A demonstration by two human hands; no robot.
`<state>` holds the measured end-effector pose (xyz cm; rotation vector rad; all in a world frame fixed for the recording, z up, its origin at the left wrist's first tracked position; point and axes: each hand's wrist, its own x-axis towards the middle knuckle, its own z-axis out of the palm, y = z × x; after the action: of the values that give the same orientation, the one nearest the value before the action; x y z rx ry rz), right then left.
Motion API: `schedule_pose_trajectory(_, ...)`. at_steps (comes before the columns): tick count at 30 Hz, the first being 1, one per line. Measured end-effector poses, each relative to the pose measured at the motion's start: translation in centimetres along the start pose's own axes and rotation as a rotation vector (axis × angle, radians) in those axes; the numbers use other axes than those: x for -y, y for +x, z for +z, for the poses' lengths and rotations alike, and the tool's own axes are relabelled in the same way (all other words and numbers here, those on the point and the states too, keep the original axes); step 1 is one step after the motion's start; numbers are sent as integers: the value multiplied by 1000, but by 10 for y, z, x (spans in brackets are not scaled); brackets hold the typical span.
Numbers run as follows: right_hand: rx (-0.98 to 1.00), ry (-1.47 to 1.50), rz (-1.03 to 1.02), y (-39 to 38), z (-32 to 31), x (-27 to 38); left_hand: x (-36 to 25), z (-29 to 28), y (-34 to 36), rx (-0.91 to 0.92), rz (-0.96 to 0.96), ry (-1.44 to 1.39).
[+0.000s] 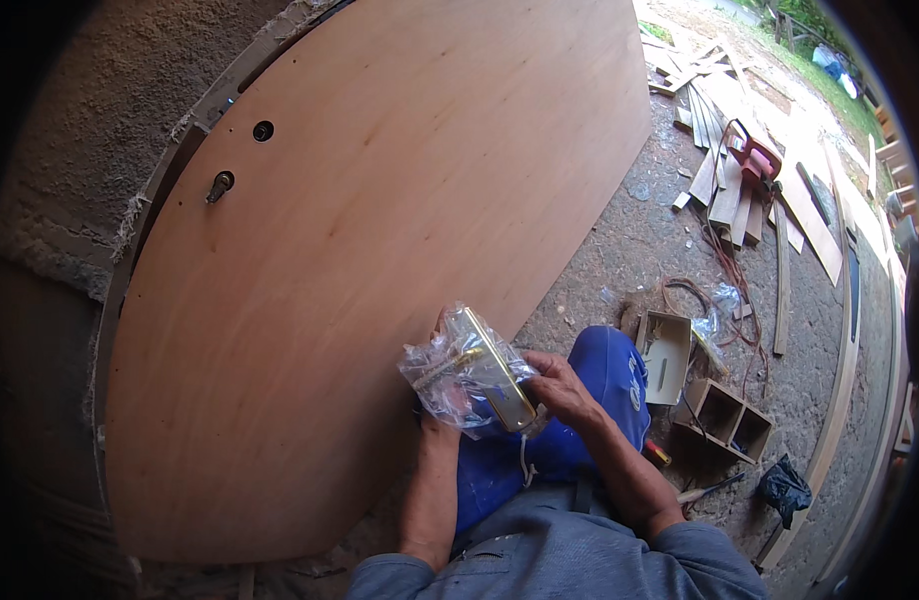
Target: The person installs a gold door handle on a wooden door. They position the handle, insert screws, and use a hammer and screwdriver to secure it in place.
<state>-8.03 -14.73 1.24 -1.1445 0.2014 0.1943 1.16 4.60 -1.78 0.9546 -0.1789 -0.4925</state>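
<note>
Between my hands is a long gold-edged door handle plate (505, 385) with a lever, wrapped in crinkled clear plastic (430, 370). My left hand (446, 410) is behind the wrapping, closed on the package and partly hidden. My right hand (558, 385) grips the plate's right side. Behind them a large plywood door (330, 230) lies at a slant, with a round hole (263, 131) and a lock cylinder (221, 186) in a second hole near its upper-left edge.
A rough wall (100, 160) borders the door. At my right are an open cardboard box (668, 358), a wooden compartment box (722, 420), a screwdriver (656, 453) and a black bag (785, 490). Beyond lie scrap boards (715, 200), a red power tool (758, 160) and cords on the concrete floor.
</note>
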Motion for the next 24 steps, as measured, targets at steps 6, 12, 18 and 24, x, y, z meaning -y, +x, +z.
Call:
schedule_pose_trajectory(6,-433,-513,-360,16,9,-31,8,-1,15,-157,-164,-121)
schedule_pose_trajectory(12,-429,-724,-58,-14,18,-5,-1,23,9,-177,158,97)
schedule_pose_trajectory(18,-102,-423,-275,-14,38,-26,13,11,-3,-229,348,581)
schedule_pose_trajectory(24,13,-741,-67,-44,23,-9,-59,-25,-6,-572,690,729)
